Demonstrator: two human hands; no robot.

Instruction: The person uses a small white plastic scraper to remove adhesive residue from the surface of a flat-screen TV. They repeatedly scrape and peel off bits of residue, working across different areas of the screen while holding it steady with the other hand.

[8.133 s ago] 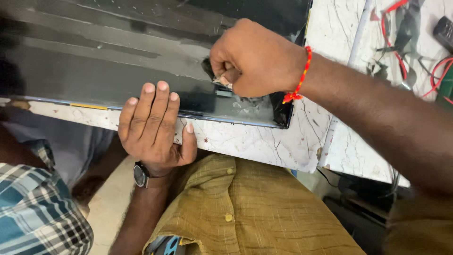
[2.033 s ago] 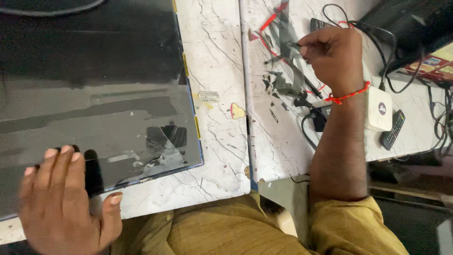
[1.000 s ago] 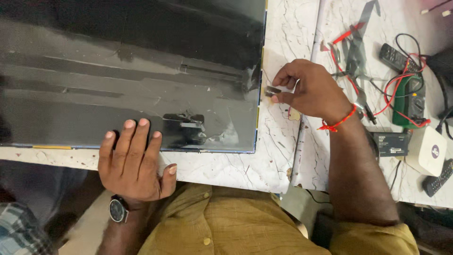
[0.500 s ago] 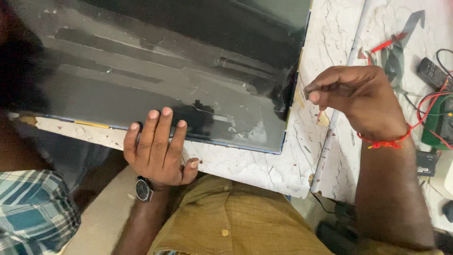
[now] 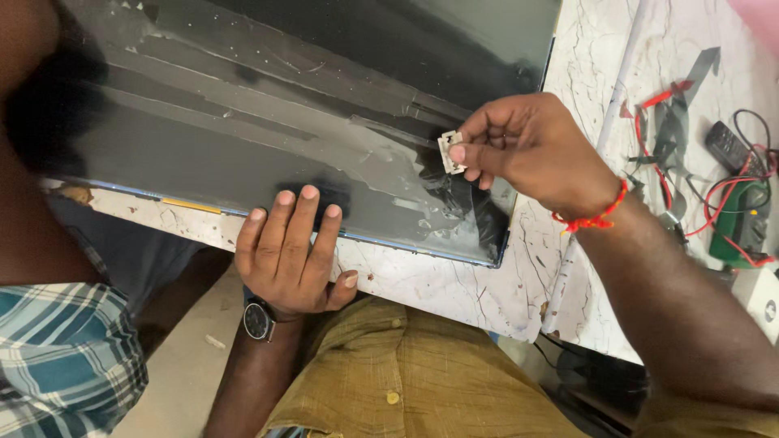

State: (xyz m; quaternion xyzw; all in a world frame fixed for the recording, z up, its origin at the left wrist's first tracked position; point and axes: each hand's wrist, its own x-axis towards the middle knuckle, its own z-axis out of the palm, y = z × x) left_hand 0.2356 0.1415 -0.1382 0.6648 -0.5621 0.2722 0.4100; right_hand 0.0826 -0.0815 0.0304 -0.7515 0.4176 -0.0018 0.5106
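A large dark display panel [image 5: 268,122] with a partly peeled, wrinkled film lies flat on a white marble-pattern table [image 5: 454,284]. My left hand [image 5: 292,251], a wristwatch on its wrist, rests flat with fingers apart on the panel's near edge. My right hand [image 5: 531,150], with a red thread on the wrist, pinches a small flat razor blade [image 5: 450,152] between thumb and forefinger, just above the panel's near right corner, where the film is crumpled.
Another person in a plaid shirt [image 5: 65,357] stands at the left, an arm over the panel's left end. On the right of the table lie red wires [image 5: 673,97], a green meter [image 5: 742,227], a black remote [image 5: 726,146] and a white box [image 5: 763,296].
My right hand went to the tools at the right, came back with the blade and now holds it over the panel's corner. My left hand stayed pressed on the panel's near edge.
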